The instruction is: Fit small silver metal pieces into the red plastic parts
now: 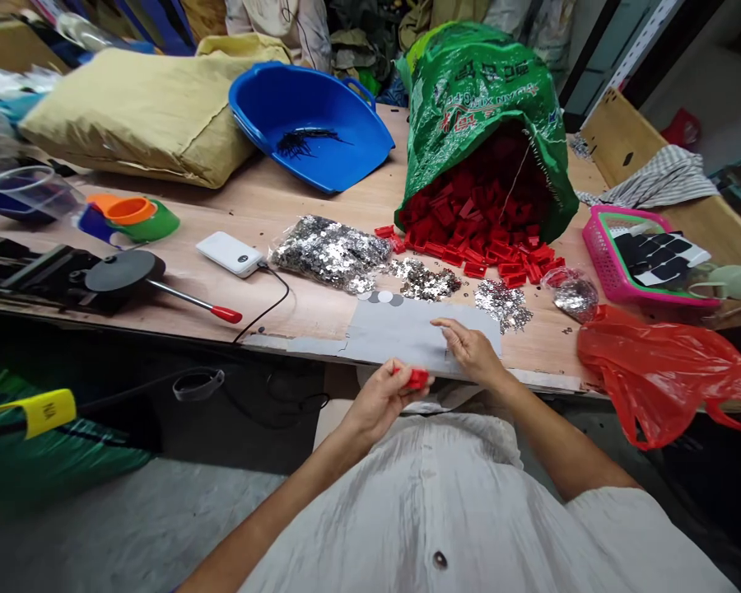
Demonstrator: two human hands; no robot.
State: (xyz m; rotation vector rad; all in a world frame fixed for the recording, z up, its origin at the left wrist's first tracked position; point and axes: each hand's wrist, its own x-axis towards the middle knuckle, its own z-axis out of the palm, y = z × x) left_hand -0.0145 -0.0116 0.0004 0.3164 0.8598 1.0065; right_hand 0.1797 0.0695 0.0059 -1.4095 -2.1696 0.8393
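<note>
My left hand (383,399) is closed on a small red plastic piece (417,378), held just below the table's front edge. My right hand (469,347) rests on a grey sheet (395,333) taped to the wooden table (296,206), with its fingers curled together; I cannot make out anything in them. Beyond the sheet lie heaps of silver sequins (426,280) and a clear bag of more sequins (327,251). A green sack (482,107) lies on its side and spills many red plastic pieces (475,226) onto the table.
A blue basin (312,123) with dark bits stands at the back. A white power bank (231,253) with a cable and a black hand press (123,272) sit to the left. A pink basket (648,255) and a red plastic bag (660,371) are on the right.
</note>
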